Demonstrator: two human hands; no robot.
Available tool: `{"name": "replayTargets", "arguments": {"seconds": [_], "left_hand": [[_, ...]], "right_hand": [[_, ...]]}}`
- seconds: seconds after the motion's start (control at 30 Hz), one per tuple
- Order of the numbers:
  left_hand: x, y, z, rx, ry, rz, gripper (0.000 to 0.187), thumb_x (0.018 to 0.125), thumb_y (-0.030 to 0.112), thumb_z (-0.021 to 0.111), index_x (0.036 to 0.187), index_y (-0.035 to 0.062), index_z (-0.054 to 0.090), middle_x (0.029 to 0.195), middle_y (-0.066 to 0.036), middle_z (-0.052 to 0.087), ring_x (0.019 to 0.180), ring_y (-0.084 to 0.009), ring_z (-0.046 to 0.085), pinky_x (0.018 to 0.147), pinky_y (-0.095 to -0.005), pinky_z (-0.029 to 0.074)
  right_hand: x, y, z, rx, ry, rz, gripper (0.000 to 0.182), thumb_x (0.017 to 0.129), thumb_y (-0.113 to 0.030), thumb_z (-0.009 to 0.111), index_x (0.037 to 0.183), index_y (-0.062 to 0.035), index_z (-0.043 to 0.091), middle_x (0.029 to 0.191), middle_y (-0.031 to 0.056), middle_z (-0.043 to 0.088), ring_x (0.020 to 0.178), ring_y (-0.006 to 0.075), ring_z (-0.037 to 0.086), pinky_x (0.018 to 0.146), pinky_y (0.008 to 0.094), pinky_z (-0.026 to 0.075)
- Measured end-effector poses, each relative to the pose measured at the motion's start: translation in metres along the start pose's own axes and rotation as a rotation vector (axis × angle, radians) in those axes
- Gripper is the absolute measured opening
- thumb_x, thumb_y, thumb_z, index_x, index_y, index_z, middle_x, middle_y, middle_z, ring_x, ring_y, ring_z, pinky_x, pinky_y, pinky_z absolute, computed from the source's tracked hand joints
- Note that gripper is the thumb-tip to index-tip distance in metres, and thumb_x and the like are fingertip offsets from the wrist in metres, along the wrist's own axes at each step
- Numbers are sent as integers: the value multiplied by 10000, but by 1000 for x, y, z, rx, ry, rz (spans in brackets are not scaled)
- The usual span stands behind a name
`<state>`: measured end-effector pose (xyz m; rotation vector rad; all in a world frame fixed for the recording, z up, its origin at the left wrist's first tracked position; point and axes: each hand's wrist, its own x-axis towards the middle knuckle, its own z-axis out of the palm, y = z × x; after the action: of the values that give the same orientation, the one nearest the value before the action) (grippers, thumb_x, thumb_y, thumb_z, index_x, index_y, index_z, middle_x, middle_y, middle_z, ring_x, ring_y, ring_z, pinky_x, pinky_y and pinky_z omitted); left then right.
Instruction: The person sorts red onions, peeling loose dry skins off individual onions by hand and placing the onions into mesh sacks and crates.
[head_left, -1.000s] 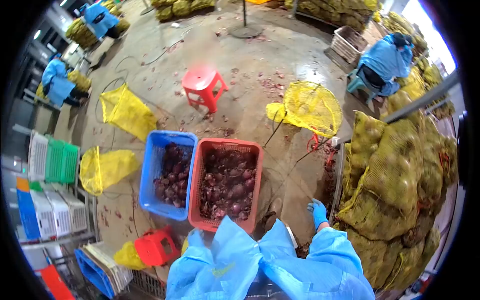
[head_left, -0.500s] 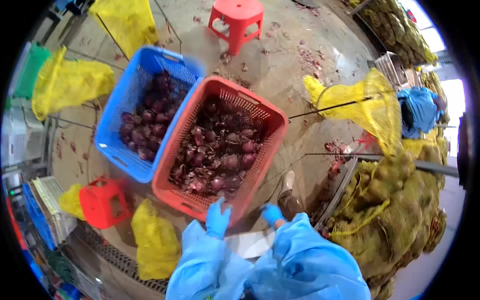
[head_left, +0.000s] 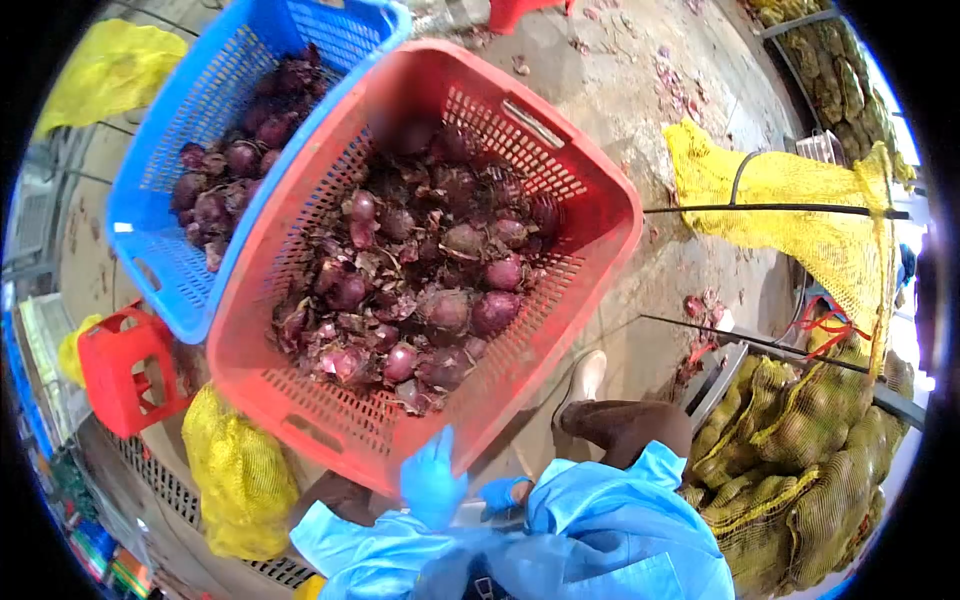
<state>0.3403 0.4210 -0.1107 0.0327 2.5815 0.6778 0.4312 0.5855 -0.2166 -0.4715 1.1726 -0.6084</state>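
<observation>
My left hand, in a blue glove, is at the near wall of the red plastic basket, with its fingers extended upward against it. Purple-red onions with loose dry skins and roots fill the basket's lower part. Close to my lap is my right hand, also blue-gloved; the sleeve and blur hide its fingers. I cannot make out anything in it. Against the red basket's left side leans or stands a blue basket, which holds more onions.
A red stool and a filled yellow mesh bag stand at left. On the right, a yellow net hangs on a metal rod, above stacked sacks. Onion skins litter the floor.
The view has moved closer, so both baskets look larger. My right hand has moved left toward my left hand. My left hand stays at the near side of the red basket.
</observation>
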Motion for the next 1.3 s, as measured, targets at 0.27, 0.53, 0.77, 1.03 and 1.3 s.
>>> {"name": "replayTargets", "arguments": {"seconds": [0.27,0.53,0.77,1.03,1.3], "left_hand": [[13,-9,19,49,77,-9,459,688,263,599,1130,147,551,936,-122,614,786,-322,606,669,-438,481],[-5,6,9,50,-47,-80,409,779,308,521,1180,232,504,950,-136,616,831,-375,605,680,-494,493],[0,-13,33,-8,-50,-134,492,764,159,501,1252,220,486,1018,-154,621,926,-349,601,789,-442,477],[-11,-7,20,-44,-36,-158,576,725,157,534,1291,210,445,1020,-187,613,921,-353,597,795,-428,474],[-7,9,11,37,-45,-137,515,726,216,603,1225,162,486,994,-120,601,858,-304,605,686,-430,485]], "right_hand": [[-19,41,-57,-194,115,-9,561,615,-383,740,1038,-33,629,966,131,648,853,259,615,735,391,474],[-79,-18,-61,-439,811,-107,359,767,-354,578,1009,-97,640,980,169,620,873,343,601,767,410,480],[-167,-35,-58,-154,1213,-294,260,841,-209,549,1045,-72,633,977,116,647,891,226,618,784,321,472],[-182,-42,-115,-147,1528,-449,231,839,-74,511,1038,-37,622,950,102,655,883,156,604,796,285,466],[-171,-78,-231,-139,1434,-372,184,807,-101,548,951,-62,656,923,156,648,888,285,621,784,347,481]]}}
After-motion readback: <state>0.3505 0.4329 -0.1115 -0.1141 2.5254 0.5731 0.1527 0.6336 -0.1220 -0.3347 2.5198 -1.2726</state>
